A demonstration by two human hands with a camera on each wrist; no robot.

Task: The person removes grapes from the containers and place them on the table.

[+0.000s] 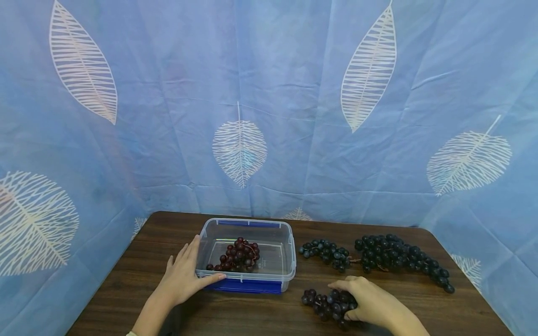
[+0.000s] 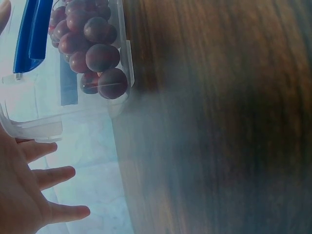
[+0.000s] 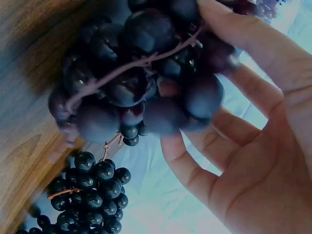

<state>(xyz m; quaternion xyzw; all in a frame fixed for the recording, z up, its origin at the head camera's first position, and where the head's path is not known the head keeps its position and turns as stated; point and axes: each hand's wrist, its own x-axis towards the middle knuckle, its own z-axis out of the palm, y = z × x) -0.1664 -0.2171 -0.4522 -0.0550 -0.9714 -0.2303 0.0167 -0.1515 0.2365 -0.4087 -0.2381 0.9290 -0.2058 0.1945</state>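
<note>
A clear plastic container (image 1: 272, 254) with blue clips stands on the table, with a bunch of dark red grapes (image 1: 240, 255) inside. At its left front corner rests my left hand (image 1: 180, 275), the thumb along the front rim and the fingers straight and spread beside the left wall. To the right of the container, my right hand (image 1: 374, 301) grips a bunch of dark purple grapes (image 1: 325, 303) low over the table. In the right wrist view its thumb and fingers (image 3: 187, 170) curl round the grapes, whose brownish stem shows; whether they touch the table I cannot tell.
Behind the right hand lie a smaller blue-black bunch of grapes (image 1: 325, 252) and a long, large black bunch (image 1: 395, 254) on the brown wooden table (image 1: 235, 317). A blue cloth (image 1: 286, 154) with white leaf prints hangs behind the table and at its sides.
</note>
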